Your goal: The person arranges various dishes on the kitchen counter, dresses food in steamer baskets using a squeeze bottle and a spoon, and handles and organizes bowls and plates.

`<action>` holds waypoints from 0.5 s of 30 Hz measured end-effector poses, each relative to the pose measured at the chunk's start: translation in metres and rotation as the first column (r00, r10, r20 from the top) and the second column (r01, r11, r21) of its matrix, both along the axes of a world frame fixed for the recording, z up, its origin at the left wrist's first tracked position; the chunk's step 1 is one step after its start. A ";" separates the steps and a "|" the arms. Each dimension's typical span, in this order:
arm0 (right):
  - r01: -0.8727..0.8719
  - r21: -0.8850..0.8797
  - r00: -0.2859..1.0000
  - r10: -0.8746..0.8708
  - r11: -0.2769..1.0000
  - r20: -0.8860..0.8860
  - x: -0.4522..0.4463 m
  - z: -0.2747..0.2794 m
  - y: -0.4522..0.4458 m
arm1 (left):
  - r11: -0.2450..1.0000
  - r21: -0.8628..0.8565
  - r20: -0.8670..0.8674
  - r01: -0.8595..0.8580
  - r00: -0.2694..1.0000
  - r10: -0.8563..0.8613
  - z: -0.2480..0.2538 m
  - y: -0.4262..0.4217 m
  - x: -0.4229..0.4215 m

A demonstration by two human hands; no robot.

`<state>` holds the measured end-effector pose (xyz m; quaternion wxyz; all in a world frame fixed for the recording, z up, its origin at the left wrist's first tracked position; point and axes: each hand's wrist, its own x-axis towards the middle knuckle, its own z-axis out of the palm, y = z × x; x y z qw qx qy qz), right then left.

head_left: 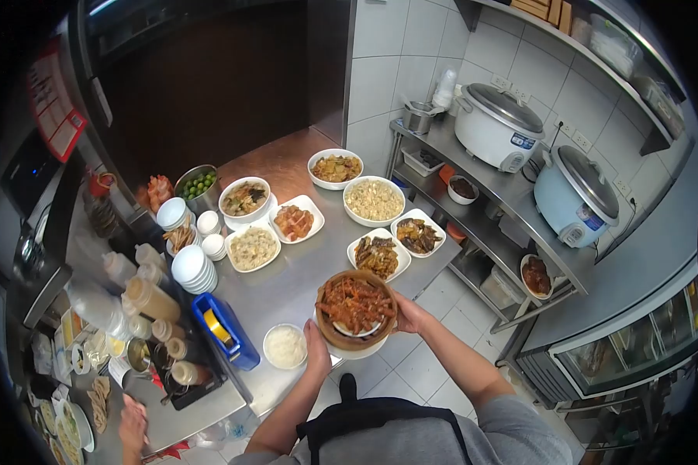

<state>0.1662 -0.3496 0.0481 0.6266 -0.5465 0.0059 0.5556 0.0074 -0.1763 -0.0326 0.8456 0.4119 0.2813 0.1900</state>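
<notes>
A round bamboo steamer point(333, 335) is held between my two hands above the front edge of the steel counter. Inside it sits a dish of glossy red-brown chicken feet point(357, 304), and part of a white plate point(366, 350) shows beneath. My left hand point(316, 349) presses its left side, while my right hand point(409, 316) grips the right side; some fingers are hidden underneath. Just left of my left hand stands a bowl of white rice point(285, 346). Beyond the steamer are two square dishes, one with browned food point(377, 258) and one with dark glazed food point(419, 235).
Several filled bowls, including fried rice point(374, 201), stand farther back on the counter point(287, 291). A blue tape dispenser point(229, 333) and stacked white bowls point(194, 270) are at left. Another person's hand point(133, 422) shows lower left. Rice cookers point(498, 124) occupy the right shelf.
</notes>
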 end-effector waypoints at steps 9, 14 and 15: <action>0.240 -0.025 0.815 -0.187 0.970 0.549 0.131 -0.005 -0.067 | 0.963 -0.228 -0.424 0.144 0.876 -0.231 0.041 -0.028 -0.041; 0.213 0.028 0.705 -0.173 0.977 0.687 0.279 0.031 -0.026 | 0.779 0.612 -0.293 0.136 0.954 0.063 0.003 -0.046 -0.034; 0.181 0.044 0.679 -0.157 0.983 0.717 0.306 0.035 -0.005 | 0.788 0.613 -0.381 0.064 0.897 0.224 0.034 -0.059 -0.025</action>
